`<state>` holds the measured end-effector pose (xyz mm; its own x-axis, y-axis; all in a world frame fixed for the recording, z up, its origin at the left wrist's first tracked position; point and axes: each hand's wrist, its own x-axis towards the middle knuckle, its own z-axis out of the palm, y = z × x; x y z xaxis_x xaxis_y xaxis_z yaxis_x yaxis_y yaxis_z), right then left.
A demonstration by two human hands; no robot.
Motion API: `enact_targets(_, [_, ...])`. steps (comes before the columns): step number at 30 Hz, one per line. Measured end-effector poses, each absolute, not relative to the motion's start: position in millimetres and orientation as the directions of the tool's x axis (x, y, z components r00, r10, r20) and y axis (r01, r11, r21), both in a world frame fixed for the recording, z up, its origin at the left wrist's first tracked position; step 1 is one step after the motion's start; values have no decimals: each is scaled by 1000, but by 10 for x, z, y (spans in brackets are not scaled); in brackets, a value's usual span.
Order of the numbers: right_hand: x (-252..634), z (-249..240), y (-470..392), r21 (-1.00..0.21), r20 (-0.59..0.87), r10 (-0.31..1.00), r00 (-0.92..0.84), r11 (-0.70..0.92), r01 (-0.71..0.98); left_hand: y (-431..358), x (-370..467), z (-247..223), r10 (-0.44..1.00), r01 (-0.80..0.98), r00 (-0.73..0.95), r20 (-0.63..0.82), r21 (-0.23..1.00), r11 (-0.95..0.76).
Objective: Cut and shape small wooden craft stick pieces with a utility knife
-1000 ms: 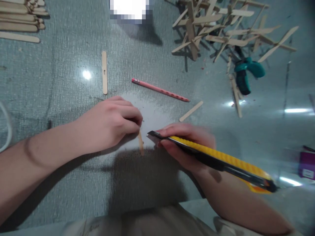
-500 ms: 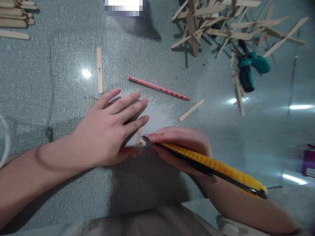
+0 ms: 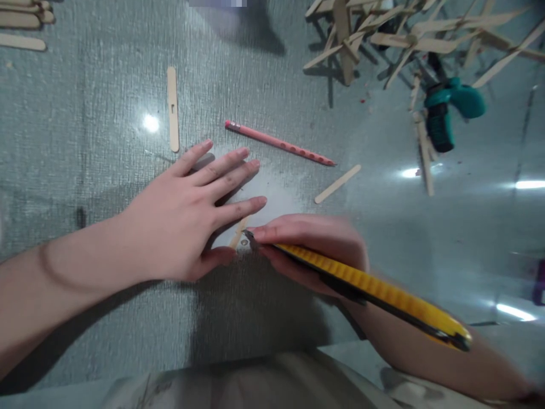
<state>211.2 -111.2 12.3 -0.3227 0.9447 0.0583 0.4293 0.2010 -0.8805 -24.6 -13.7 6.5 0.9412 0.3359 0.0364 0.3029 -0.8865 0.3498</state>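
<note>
My left hand [image 3: 191,207] lies with its fingers spread over a whitish patch [image 3: 276,196] on the table. Between its thumb and index finger shows a short piece of craft stick [image 3: 239,233], partly hidden under the hand. Gripped in my right hand [image 3: 309,238] is a yellow and black utility knife [image 3: 366,284], its handle slanting back over my forearm. The blade tip meets the stick, as far as I can tell. A small round dark spot [image 3: 244,242] sits beside the stick.
A pink pencil [image 3: 281,143] lies beyond my hands, with a notched craft stick [image 3: 172,109] to its left and a shorter stick [image 3: 338,184] to its right. Teal-handled pliers [image 3: 440,113] rest near joined sticks [image 3: 419,42]. More sticks [image 3: 19,21] are stacked far left.
The knife tip has moved slightly onto the stick, which now sits more slanted. My left index finger reaches a little further right. The whole view has shifted a little.
</note>
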Motion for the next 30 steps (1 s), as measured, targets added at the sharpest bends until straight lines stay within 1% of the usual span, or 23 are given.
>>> enact_targets(6, [2093, 163, -1071, -883, 52, 932, -357, 211, 420, -124, -250, 62, 326, 288, 944, 55, 350, -891])
enact_targets(9, [2064, 176, -1054, -871, 73, 925, -374, 242, 427, -117, -244, 51, 328, 289, 943, 47, 365, -885])
enact_targets(15, [2038, 149, -1050, -857, 121, 915, -385, 292, 425, -119, -229, 1, 350, 280, 930, 109, 406, -870])
enact_targets(19, [2036, 140, -1055, -846, 120, 909, -399, 304, 438, -135, -221, 36, 340, 296, 939, 55, 374, -879])
enact_targets(21, [2036, 138, -1064, -849, 118, 909, -399, 301, 434, -138, -220, 64, 336, 296, 940, 54, 358, -886])
enact_targets(22, [2039, 137, -1072, -853, 116, 913, -392, 294, 431, -136, -222, 77, 338, 292, 938, 73, 355, -888])
enact_targets(24, [2049, 140, -1090, -863, 117, 926, -359, 274, 425, -132, -234, 104, 358, 286, 920, 158, 351, -891])
enact_targets(26, [2068, 150, -1113, -868, 114, 947, -300, 241, 434, -139, -257, 133, 418, 325, 876, 241, 344, -881])
enact_targets(28, [2094, 167, -1144, -868, 97, 972, -216, 188, 459, -170, -289, 164, 490, 388, 830, 267, 355, -851])
enact_targets(30, [2122, 185, -1184, -859, 92, 989, -118, 139, 493, -229, -320, 190, 556, 449, 797, 238, 383, -807])
